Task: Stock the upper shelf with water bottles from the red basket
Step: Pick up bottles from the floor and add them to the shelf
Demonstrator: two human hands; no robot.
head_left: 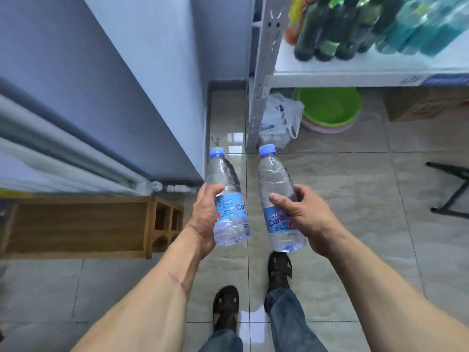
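Observation:
I carry two clear water bottles with blue caps and blue labels, both upright over the tiled floor. My left hand grips the left water bottle around its label. My right hand grips the right water bottle around its middle. A white metal shelf stands ahead on the right, holding a row of green and teal drink bottles. The red basket is not in view.
A white perforated shelf post stands just ahead. Under the shelf lie a white plastic bag, a green basin and a cardboard box. A wooden rack is at left, a black stool leg at right.

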